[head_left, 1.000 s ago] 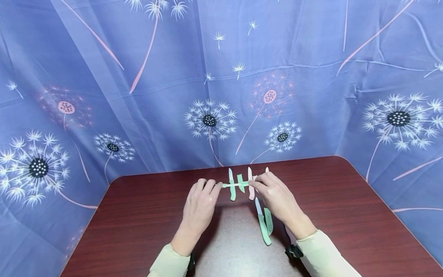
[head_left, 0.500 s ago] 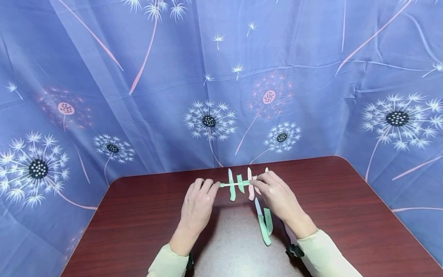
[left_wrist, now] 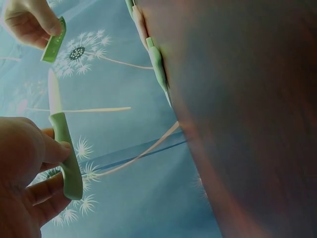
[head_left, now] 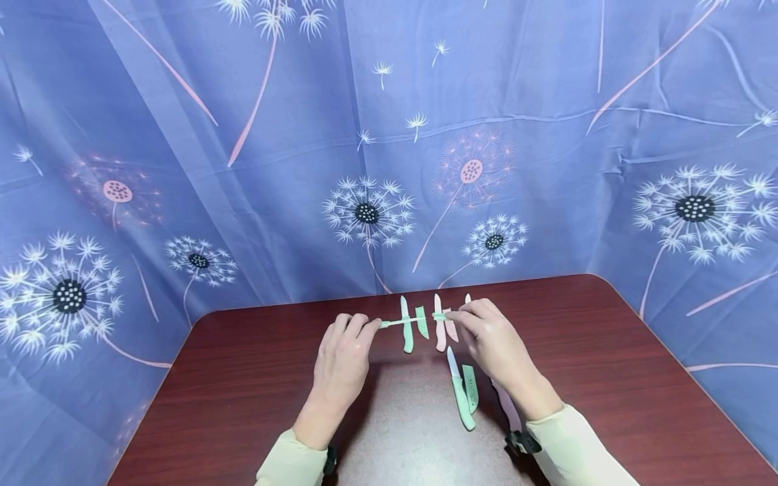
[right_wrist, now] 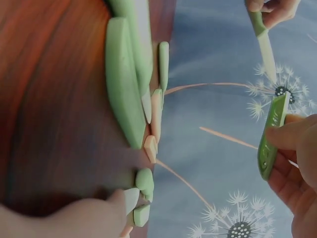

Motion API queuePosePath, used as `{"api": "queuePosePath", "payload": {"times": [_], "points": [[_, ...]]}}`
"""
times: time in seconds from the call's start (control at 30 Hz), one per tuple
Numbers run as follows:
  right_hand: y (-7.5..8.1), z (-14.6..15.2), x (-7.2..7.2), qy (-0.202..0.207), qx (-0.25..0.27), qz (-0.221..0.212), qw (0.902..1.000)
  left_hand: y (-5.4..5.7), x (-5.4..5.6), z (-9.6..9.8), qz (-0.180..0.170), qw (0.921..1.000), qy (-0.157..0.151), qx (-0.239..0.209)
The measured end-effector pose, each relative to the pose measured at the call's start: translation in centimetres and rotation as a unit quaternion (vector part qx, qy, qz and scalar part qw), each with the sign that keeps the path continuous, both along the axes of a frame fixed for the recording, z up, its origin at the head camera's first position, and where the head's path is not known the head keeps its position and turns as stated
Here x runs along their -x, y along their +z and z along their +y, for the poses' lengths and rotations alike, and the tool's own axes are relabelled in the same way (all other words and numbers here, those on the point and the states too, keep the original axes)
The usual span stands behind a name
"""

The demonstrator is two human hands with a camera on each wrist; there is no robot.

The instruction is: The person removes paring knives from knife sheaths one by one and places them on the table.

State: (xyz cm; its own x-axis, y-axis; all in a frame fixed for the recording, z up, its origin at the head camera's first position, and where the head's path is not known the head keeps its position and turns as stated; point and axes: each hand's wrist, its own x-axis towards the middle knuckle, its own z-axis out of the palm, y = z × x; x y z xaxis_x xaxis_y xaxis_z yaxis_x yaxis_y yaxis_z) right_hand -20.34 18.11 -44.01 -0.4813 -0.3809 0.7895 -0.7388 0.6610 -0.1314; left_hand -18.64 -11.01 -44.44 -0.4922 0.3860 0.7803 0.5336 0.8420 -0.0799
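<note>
My left hand [head_left: 343,358] pinches the green handle of a small knife [left_wrist: 69,163] between thumb and fingers. Its white blade points right, toward a green knife sheath [right_wrist: 272,134] that my right hand [head_left: 501,344] pinches. In the left wrist view, a small gap shows between the blade tip and the sheath's near end. Both hands are raised above the table, and the blade crosses over a green-handled knife [head_left: 408,337] lying there in the head view. Beside that knife lies a second green sheath [head_left: 422,322].
A pink-handled knife [head_left: 440,334] and a pink sheath [head_left: 451,329] lie at the back of the dark red table [head_left: 255,378]. Closer in are another green knife [head_left: 463,401] and green sheath [head_left: 470,388]. A pink handle [head_left: 506,405] shows by the right forearm. A patterned blue curtain [head_left: 292,223] hangs behind.
The held knife has slid left out of the sheath, so more of its blade shows. My left hand has moved slightly left, and my right hand a little right.
</note>
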Motion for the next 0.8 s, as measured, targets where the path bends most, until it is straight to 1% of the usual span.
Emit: {"api": "queuePosePath", "payload": {"times": [0.1, 0.2, 0.33, 0.47, 0.57, 0.7, 0.8], "points": [[0.2, 0.0, -0.2, -0.011, 0.018, -0.023, 0.9995, -0.1, -0.1, 0.0, -0.003, 0.9999, 0.000, -0.012], [0.5, 0.1, -0.4, -0.020, 0.030, -0.038, 0.9986, -0.1, -0.2, -0.1, -0.015, 0.9997, 0.000, -0.019], [0.7, 0.1, -0.7, -0.023, 0.051, -0.058, 0.9968, 0.0, -0.3, -0.1, -0.026, 0.9991, -0.004, -0.034], [0.9, 0.2, -1.0, -0.030, 0.071, -0.090, 0.9929, 0.0, -0.4, -0.1, -0.030, 0.9979, -0.012, -0.056], [0.9, 0.2, -1.2, -0.038, 0.085, -0.120, 0.9884, 0.0, -0.6, -0.1, -0.043, 0.9959, -0.015, -0.078], [0.8, 0.0, -1.3, -0.040, 0.104, -0.160, 0.9807, 0.0, -1.0, 0.0, -0.082, 0.9902, -0.004, -0.114], [0.7, -0.2, -1.3, -0.047, 0.116, -0.192, 0.9735, 0.0, -1.4, 0.2, -0.128, 0.9813, 0.013, -0.143]]}}
